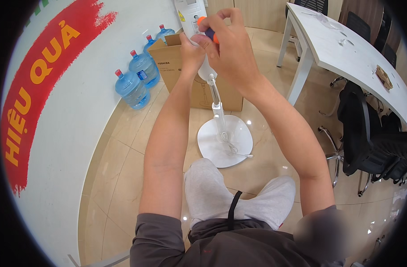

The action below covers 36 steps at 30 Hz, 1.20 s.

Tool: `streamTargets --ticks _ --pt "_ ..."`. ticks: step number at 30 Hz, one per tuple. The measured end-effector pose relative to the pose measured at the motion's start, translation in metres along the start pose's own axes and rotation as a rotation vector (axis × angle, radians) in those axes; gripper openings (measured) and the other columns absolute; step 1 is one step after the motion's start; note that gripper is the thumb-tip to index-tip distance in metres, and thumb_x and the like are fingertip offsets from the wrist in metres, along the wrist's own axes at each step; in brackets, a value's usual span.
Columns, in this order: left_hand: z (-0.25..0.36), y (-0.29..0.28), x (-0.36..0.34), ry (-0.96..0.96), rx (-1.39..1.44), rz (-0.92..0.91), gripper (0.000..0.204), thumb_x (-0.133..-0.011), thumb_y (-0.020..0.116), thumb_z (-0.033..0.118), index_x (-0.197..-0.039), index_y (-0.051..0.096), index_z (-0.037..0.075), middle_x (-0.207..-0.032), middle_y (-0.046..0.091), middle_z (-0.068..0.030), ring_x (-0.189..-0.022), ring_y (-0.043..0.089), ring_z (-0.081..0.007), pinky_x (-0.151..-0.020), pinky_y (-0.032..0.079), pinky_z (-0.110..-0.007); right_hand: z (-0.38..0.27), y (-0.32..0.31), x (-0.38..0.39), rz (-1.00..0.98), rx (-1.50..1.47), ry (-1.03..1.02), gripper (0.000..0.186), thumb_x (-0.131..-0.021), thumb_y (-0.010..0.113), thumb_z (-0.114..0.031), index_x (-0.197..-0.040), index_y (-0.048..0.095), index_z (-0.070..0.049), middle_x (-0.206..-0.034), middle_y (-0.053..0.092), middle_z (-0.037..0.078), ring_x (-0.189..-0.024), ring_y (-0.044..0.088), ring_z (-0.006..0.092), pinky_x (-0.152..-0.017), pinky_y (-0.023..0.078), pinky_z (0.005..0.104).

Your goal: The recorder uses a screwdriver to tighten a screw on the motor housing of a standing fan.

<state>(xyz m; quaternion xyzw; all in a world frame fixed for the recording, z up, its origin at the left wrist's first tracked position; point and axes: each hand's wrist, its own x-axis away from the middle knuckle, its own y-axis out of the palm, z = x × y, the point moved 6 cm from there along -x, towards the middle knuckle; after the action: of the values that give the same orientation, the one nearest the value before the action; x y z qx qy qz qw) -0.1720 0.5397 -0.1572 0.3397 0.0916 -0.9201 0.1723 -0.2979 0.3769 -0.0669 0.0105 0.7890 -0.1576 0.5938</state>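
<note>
In front of me stands a white stand fan, its upper housing (189, 13) near the top edge, with a yellow warning label on it. My left hand (193, 55) is closed around the white part below that housing. Closed on an orange and dark screwdriver (209, 33), my right hand (233, 51) is held against the same housing; the tool's tip cannot be made out. Below my hands a white and metal pole (217, 109) runs down to a rounded white base (207, 139) on the floor. A white power cord (230, 144) lies coiled on the base.
Right behind the fan is an open cardboard box (170, 71). Several blue water jugs (133, 91) line the wall at left. At right are a white table (332, 51) with brown scrap (383, 77) and black wheeled chairs (361, 124).
</note>
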Motion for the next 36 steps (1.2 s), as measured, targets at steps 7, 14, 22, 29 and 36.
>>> streamTargets --ticks 7,14,22,29,36 --pt "0.0 -0.001 -0.001 0.0 -0.02 0.045 0.064 -0.081 0.076 0.025 -0.126 0.038 -0.001 -0.115 0.063 -0.0183 -0.105 0.065 -0.0266 -0.087 0.052 -0.038 0.003 0.003 0.005 -0.06 0.067 0.046 0.031 -0.084 0.066 0.001 -0.11 0.048 0.003 -0.107 0.047 0.019 -0.078 0.057 0.0329 -0.063 0.048 0.0394" --pt "0.019 0.002 0.005 0.027 -0.072 0.055 0.07 -0.079 0.078 0.03 -0.127 0.038 0.0 -0.115 0.062 -0.0172 -0.104 0.065 -0.0259 -0.086 0.053 -0.038 0.015 -0.006 -0.004 -0.083 0.361 0.193 0.043 -0.086 0.073 -0.039 -0.096 0.054 -0.002 -0.075 0.057 0.016 -0.055 0.06 0.0315 -0.049 0.05 0.0373" --pt "0.019 0.003 0.004 -0.054 -0.095 0.054 0.069 -0.079 0.079 0.028 -0.125 0.037 -0.001 -0.115 0.062 -0.0166 -0.102 0.065 -0.0244 -0.085 0.053 -0.036 0.004 -0.01 -0.007 0.123 0.234 0.01 0.028 -0.087 0.071 -0.017 -0.097 0.052 0.002 -0.106 0.045 0.025 -0.06 0.059 0.0348 -0.05 0.05 0.0411" --pt "0.01 0.005 0.004 -0.031 -0.045 0.028 0.066 -0.08 0.078 0.027 -0.123 0.038 -0.002 -0.117 0.061 -0.0169 -0.104 0.063 -0.023 -0.088 0.051 -0.036 -0.002 -0.023 0.0 0.204 0.173 -0.178 0.027 -0.084 0.06 0.002 -0.107 0.047 0.005 -0.105 0.044 0.026 -0.074 0.061 0.0395 -0.06 0.053 0.0436" --pt "0.007 0.002 0.001 -0.054 -0.152 -0.002 0.068 -0.081 0.077 0.03 -0.125 0.038 -0.003 -0.118 0.06 -0.0167 -0.107 0.062 -0.0242 -0.089 0.051 -0.037 0.011 -0.012 -0.002 0.03 0.318 0.034 0.045 -0.083 0.074 -0.039 -0.083 0.055 0.002 -0.067 0.054 0.017 -0.053 0.059 0.0312 -0.045 0.046 0.0378"
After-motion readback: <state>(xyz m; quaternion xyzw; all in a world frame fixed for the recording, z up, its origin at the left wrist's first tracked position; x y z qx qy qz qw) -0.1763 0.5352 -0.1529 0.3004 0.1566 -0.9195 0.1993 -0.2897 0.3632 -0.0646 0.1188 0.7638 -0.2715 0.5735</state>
